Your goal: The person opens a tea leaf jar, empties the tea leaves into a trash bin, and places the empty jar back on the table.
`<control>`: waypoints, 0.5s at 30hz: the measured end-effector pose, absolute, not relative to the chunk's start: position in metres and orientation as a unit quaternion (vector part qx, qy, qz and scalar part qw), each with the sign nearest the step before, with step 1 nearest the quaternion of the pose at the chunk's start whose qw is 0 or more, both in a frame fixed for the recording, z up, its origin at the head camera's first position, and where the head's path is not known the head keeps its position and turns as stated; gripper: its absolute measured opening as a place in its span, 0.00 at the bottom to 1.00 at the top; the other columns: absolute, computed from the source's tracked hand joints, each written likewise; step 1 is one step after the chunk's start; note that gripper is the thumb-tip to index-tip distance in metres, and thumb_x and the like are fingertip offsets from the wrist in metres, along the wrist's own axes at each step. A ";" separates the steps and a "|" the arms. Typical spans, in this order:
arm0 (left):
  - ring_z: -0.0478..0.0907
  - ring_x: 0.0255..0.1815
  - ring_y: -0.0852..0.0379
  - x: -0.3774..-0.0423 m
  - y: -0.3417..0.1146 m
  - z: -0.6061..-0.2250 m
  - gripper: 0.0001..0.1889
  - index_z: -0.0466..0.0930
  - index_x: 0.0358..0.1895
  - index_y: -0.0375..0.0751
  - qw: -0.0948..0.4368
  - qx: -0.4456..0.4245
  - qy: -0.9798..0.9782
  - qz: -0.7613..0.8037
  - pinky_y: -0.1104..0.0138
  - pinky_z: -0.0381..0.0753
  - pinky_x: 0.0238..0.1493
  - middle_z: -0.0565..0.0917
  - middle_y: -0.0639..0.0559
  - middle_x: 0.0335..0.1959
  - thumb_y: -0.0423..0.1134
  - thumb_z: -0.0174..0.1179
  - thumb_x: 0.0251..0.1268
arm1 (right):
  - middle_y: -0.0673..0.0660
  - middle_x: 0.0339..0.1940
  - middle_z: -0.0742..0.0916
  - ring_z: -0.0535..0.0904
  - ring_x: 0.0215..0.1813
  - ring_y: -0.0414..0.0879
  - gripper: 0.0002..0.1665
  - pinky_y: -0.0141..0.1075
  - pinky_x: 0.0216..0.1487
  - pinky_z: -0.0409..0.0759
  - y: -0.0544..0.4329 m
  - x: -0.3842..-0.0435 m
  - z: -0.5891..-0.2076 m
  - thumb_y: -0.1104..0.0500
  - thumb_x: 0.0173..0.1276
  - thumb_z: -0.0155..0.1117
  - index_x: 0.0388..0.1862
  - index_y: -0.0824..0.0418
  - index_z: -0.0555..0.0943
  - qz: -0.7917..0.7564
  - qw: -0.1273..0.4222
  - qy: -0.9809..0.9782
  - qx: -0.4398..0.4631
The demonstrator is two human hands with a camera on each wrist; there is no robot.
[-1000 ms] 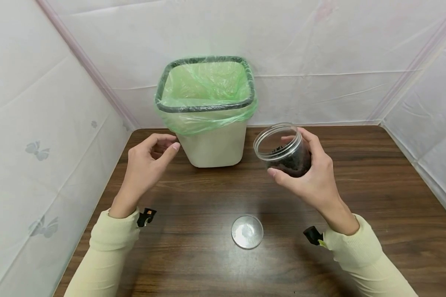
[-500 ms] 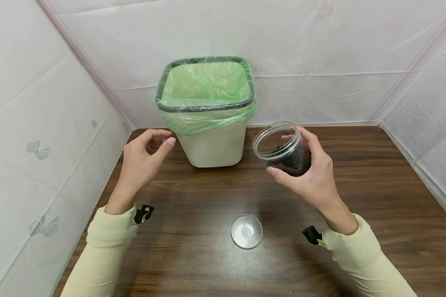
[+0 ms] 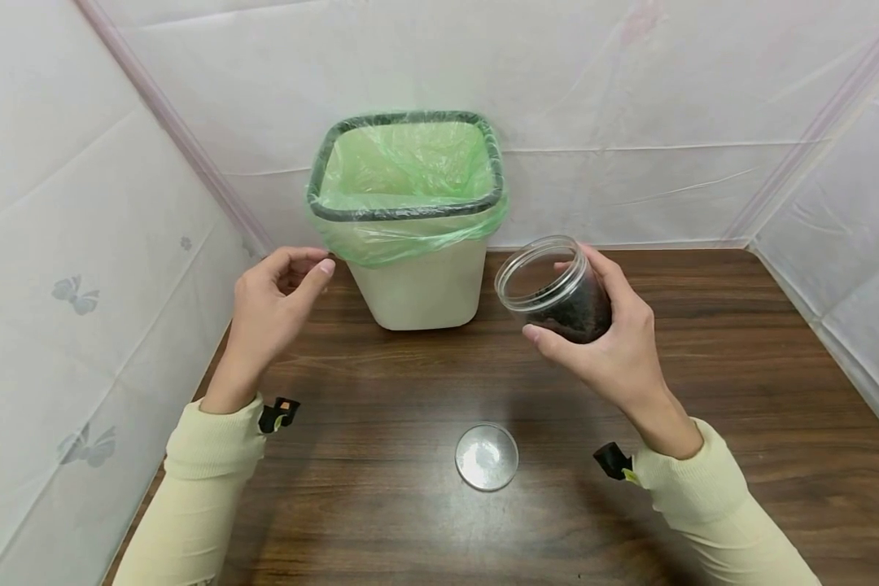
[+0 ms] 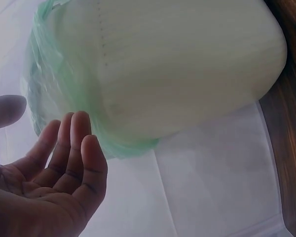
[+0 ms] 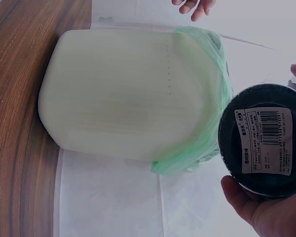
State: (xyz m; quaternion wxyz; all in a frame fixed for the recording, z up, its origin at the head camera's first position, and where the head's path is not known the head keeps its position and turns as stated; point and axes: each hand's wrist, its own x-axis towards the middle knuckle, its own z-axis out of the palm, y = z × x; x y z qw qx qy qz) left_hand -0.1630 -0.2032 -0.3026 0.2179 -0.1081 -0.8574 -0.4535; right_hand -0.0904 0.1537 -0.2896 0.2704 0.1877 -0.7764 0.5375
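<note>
My right hand [image 3: 618, 342] grips a clear plastic jar [image 3: 557, 289], its thumb on the near side and fingers round the back. Dark, loose-looking contents fill its lower part. The jar is lidless and tilts toward the trash bin [image 3: 428, 285], a little right of it. In the right wrist view, a white barcode label [image 5: 264, 140] shows on the jar's base. My left hand [image 3: 274, 305] holds nothing; its fingers are loosely bent, close to the bin's left side. A green plastic bag [image 3: 410, 244] lines the bin and folds over its dark rim.
A round clear lid [image 3: 487, 457] lies on the wooden table [image 3: 381, 407] in front of the bin. White sheeting [image 3: 666, 106] walls the table at the back and both sides. Black wrist cameras sit at both sleeve cuffs.
My left hand has drawn back to the left and slightly upward, away from the bin. The right hand and jar have risen slightly and moved a little left. Bin and lid stay put.
</note>
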 end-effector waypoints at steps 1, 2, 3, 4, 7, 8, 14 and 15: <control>0.80 0.31 0.63 -0.163 -0.203 -0.302 0.14 0.86 0.51 0.37 0.217 -0.106 -0.857 -0.455 0.75 0.75 0.35 0.85 0.55 0.33 0.42 0.63 0.71 | 0.61 0.53 0.85 0.80 0.52 0.38 0.51 0.28 0.52 0.74 0.153 -0.090 -0.289 0.74 0.42 0.81 0.69 0.65 0.73 0.538 0.270 -0.776 0.188; 0.80 0.31 0.63 -0.163 -0.204 -0.302 0.14 0.86 0.51 0.36 0.217 -0.104 -0.857 -0.456 0.74 0.75 0.35 0.85 0.55 0.33 0.42 0.63 0.71 | 0.61 0.53 0.85 0.80 0.53 0.38 0.51 0.29 0.52 0.74 0.153 -0.091 -0.289 0.74 0.42 0.81 0.69 0.64 0.73 0.538 0.270 -0.776 0.188; 0.80 0.30 0.63 -0.163 -0.204 -0.301 0.14 0.86 0.51 0.36 0.216 -0.101 -0.857 -0.456 0.74 0.75 0.35 0.85 0.55 0.32 0.42 0.63 0.71 | 0.60 0.53 0.85 0.80 0.53 0.39 0.51 0.29 0.52 0.74 0.154 -0.091 -0.290 0.74 0.42 0.81 0.70 0.64 0.73 0.539 0.269 -0.776 0.188; 0.80 0.30 0.63 -0.163 -0.204 -0.301 0.14 0.86 0.51 0.36 0.215 -0.099 -0.858 -0.456 0.74 0.75 0.34 0.85 0.55 0.32 0.43 0.63 0.71 | 0.60 0.53 0.85 0.80 0.53 0.39 0.51 0.29 0.52 0.74 0.154 -0.092 -0.291 0.74 0.42 0.81 0.70 0.63 0.73 0.539 0.269 -0.776 0.187; 0.81 0.30 0.64 -0.164 -0.205 -0.300 0.15 0.86 0.52 0.40 0.213 -0.092 -0.860 -0.455 0.73 0.74 0.33 0.85 0.55 0.33 0.46 0.62 0.72 | 0.59 0.54 0.85 0.80 0.54 0.40 0.52 0.29 0.53 0.74 0.157 -0.098 -0.297 0.73 0.42 0.82 0.71 0.62 0.73 0.538 0.268 -0.778 0.185; 0.81 0.30 0.65 -0.165 -0.205 -0.300 0.16 0.86 0.52 0.41 0.212 -0.090 -0.860 -0.455 0.73 0.74 0.32 0.85 0.54 0.33 0.47 0.62 0.72 | 0.59 0.54 0.85 0.80 0.54 0.40 0.53 0.29 0.53 0.75 0.158 -0.100 -0.300 0.73 0.42 0.82 0.71 0.61 0.73 0.538 0.268 -0.778 0.185; 0.82 0.30 0.66 -0.168 -0.206 -0.295 0.18 0.85 0.53 0.43 0.210 -0.079 -0.857 -0.463 0.73 0.76 0.29 0.85 0.59 0.33 0.50 0.62 0.71 | 0.56 0.54 0.86 0.80 0.55 0.40 0.55 0.29 0.54 0.74 0.161 -0.109 -0.310 0.72 0.41 0.84 0.71 0.59 0.73 0.535 0.269 -0.780 0.181; 0.83 0.30 0.65 -0.168 -0.206 -0.294 0.18 0.85 0.53 0.43 0.209 -0.076 -0.857 -0.465 0.73 0.77 0.29 0.85 0.59 0.33 0.51 0.62 0.71 | 0.56 0.54 0.86 0.80 0.55 0.40 0.55 0.29 0.54 0.74 0.162 -0.110 -0.311 0.71 0.40 0.84 0.72 0.58 0.73 0.534 0.269 -0.781 0.181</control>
